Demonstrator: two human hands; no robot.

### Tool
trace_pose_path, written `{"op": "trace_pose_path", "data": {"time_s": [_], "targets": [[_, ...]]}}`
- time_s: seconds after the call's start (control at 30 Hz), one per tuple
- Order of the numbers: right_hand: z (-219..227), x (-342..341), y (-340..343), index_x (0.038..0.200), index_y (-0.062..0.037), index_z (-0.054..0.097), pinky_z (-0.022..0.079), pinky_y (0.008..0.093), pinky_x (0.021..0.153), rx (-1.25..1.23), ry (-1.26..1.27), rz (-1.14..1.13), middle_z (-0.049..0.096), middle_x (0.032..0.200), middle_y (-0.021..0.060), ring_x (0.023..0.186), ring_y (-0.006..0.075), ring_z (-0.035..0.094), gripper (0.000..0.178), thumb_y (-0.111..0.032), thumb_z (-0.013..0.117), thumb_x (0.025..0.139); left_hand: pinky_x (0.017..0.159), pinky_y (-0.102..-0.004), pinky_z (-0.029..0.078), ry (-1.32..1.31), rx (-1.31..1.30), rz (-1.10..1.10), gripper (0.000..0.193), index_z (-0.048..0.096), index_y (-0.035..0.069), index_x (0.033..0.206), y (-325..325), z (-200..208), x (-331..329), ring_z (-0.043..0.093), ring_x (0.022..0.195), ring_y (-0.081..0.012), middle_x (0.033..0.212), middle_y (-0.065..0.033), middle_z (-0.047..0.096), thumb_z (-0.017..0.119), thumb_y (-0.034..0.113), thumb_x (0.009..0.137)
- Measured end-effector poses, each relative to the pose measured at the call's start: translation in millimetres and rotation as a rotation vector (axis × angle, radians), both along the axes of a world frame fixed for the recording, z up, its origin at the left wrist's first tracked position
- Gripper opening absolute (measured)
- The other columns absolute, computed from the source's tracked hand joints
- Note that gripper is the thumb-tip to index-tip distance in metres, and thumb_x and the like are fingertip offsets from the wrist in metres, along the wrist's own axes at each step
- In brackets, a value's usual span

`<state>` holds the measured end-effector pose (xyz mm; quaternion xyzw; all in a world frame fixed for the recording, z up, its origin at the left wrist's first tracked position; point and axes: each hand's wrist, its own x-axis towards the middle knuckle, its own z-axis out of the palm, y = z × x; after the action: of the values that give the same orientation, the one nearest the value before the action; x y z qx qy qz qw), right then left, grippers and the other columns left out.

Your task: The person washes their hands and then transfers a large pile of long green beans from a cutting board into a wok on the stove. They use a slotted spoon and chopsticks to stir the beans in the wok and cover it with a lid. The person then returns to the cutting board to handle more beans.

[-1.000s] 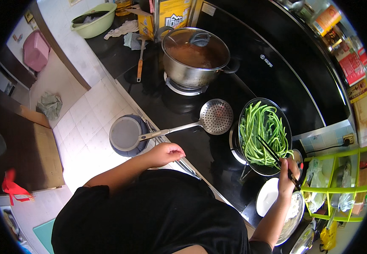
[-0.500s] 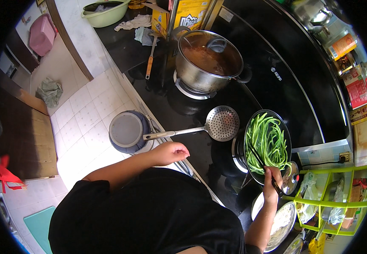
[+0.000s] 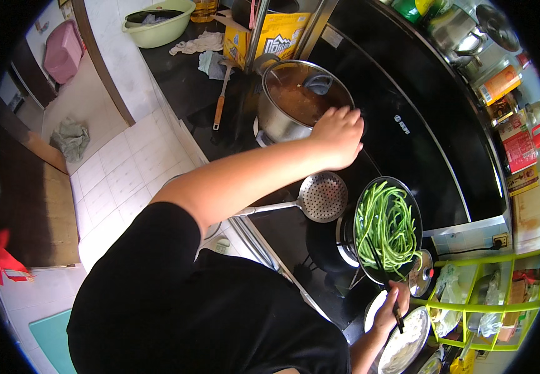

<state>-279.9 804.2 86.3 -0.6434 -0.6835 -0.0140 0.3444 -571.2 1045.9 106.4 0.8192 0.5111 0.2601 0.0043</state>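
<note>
My right hand (image 3: 393,306) is closed round black chopsticks (image 3: 398,319), whose far ends reach into long green beans (image 3: 387,227). The beans fill a dark pan (image 3: 417,219) on the near burner. My left arm stretches across the stove. At its end my left hand (image 3: 337,140) is over the right side of a steel pot (image 3: 280,124), fingers bent and a little apart, with nothing visible in them. It hides the pot's right handle, and I cannot tell whether it touches it. A glass lid (image 3: 295,93) covers brown liquid. Between pot and pan lies a perforated skimmer (image 3: 323,197).
Beside the pan are a small glass lid (image 3: 421,274), a plate of white food (image 3: 405,340) and a green rack (image 3: 488,306). A wooden-handled spatula (image 3: 221,103), cloths (image 3: 198,40) and a yellow box (image 3: 282,37) lie beyond the pot. Jars and packages line the right.
My left hand has swung from beside my body out to the pot's right side. My right hand has drawn slightly back toward me, still holding the chopsticks. The view has shifted a little.
</note>
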Motion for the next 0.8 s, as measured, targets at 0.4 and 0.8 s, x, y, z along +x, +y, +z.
{"op": "trace_pose_path", "data": {"time_s": [0.4,0.8], "targets": [[-10,-3,-33,0.078,0.0020,0.057,0.043,0.0353,0.062,0.035,0.083,-0.021,0.057,0.074,0.0137,0.068,0.0262,0.055,0.028,-0.023,0.050,0.089,0.086,-0.0404,0.033,0.477,-0.164,0.442,0.027,0.068,0.009,0.102,147,11,-7,0.059,0.100,-0.0230,0.106,-0.0089,0.065,0.049,0.013,0.084],[-7,1,-18,0.080,0.0023,0.057,0.040,0.0331,0.060,0.023,0.037,0.037,0.054,0.073,0.0116,0.066,0.0236,0.051,0.030,-0.023,0.045,0.091,0.085,-0.0368,0.035,0.464,-0.065,0.341,0.024,0.070,0.009,0.092,135,1,-28,0.062,0.088,-0.0199,0.093,-0.0063,0.068,0.048,0.014,0.082]]}}
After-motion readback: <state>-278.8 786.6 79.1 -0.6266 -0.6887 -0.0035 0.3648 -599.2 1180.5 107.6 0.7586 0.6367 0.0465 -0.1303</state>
